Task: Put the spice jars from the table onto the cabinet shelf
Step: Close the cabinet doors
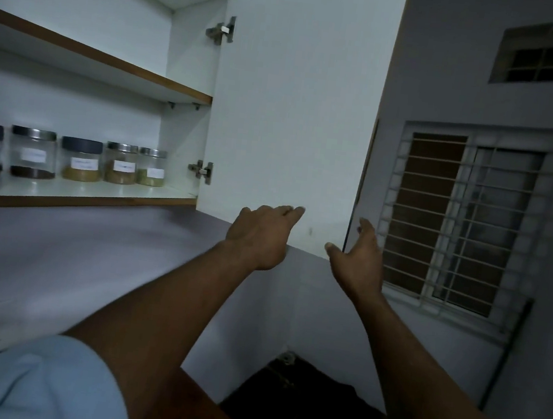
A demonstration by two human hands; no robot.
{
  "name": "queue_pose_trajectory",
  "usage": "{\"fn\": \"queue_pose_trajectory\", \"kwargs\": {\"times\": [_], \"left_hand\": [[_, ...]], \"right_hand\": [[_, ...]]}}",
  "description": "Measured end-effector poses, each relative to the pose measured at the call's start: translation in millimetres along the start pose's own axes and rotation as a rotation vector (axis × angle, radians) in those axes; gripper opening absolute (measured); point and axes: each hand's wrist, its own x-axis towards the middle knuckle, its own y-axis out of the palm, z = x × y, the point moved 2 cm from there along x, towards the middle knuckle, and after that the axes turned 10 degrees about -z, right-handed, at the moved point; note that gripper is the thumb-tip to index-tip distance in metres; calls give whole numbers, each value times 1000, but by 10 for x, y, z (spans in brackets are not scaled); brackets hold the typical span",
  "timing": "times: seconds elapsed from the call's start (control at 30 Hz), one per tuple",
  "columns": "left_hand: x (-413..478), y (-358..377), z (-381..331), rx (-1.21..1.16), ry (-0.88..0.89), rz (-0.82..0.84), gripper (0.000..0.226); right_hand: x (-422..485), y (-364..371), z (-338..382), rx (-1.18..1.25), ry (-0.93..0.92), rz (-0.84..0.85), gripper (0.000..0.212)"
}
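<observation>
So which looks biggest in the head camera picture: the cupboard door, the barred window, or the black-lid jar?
1. Cupboard door, biggest by far.
2. Barred window.
3. Black-lid jar, smallest.
The door hangs nearer the camera than the window, so it looks extra big. The jar is tiny next to both.

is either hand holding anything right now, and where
No jar is held. The left hand lies flat on the cabinet door near its bottom edge; the right hand is open by its corner.

5 upright labelled jars [81, 159] on shelf [98, 190]
</observation>
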Motion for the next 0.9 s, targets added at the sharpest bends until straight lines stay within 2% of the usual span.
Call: {"fn": "queue_pose_trajectory", "kwargs": {"times": [0.07, 0.1, 0.2, 0.3, 0.43, 0.5, 0.6, 0.8, 0.9], "left_hand": [[29, 25, -57, -11, 7, -1, 78], [36, 30, -67, -21, 5, -3, 77], [35, 7, -14, -81, -9, -33, 71], [-34, -61, 112, -165, -59, -103, 78], [-160, -211, 157, -345, -75, -290, 84], [-202, -310, 167, -459, -74, -390, 83], [-307, -476, 317, -520, -178, -545, 83], [-750, -749, 881, -329, -246, -690, 72], [-997, -910, 1210, -215, -297, -698, 75]], "right_hand": [[48, 42, -121, 86, 19, 131, 81], [63, 47, -172, 105, 19, 135, 78], [61, 52, -216, 115, 52, 13, 64], [-135, 84, -54, 154, -30, -131, 36], [-603, 115, 214, 354, -220, -132, 23], [-812, 160, 349, 406, -329, -94, 25], [-1079, 335, 601, 431, -422, -31, 38], [-1443, 815, 1155, 471, -449, 61, 58], [-1631, 1128, 1495, 481, -443, 93, 75]]}}
